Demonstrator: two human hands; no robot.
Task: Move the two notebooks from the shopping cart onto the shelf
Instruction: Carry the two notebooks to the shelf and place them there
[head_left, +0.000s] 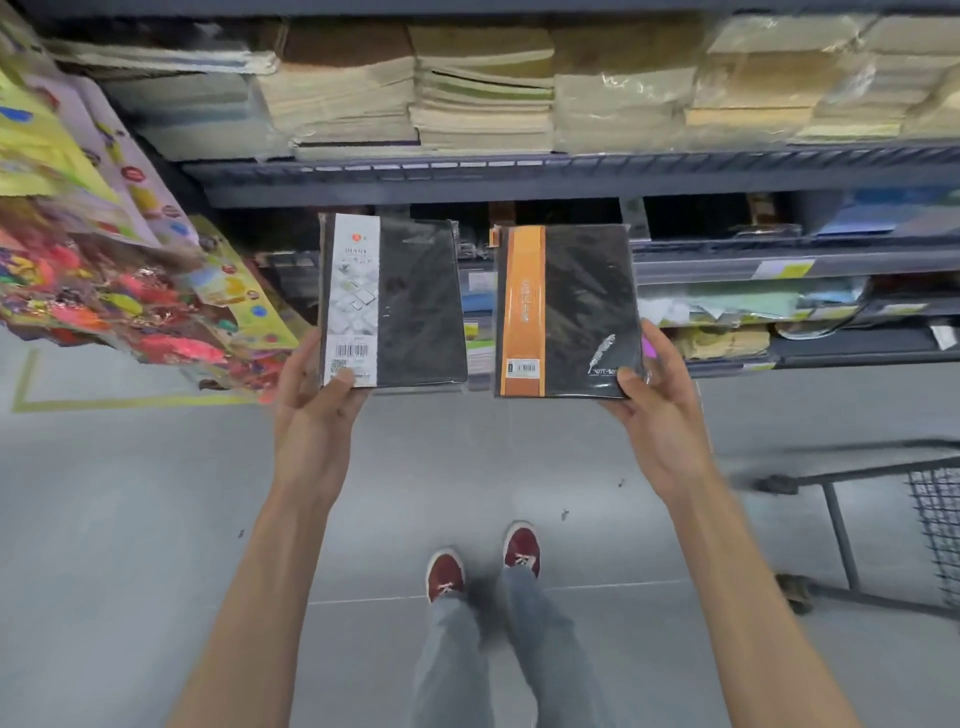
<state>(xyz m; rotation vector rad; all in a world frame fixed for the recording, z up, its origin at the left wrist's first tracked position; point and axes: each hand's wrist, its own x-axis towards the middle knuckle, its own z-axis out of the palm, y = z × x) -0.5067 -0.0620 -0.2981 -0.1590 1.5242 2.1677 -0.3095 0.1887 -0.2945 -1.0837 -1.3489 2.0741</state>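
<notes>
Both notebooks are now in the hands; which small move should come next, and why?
Probably push both forward onto the shelf. The left hand holds the white-band notebook, the right hand the orange-band notebook, both upright before the shelves, already out of the cart.

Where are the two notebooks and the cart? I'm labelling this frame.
White-banded notebook (415, 306): head view, on its black cover.
Orange-banded notebook (587, 301): head view, on its black cover.
Shopping cart (836, 525): head view, on its frame leg.
</notes>
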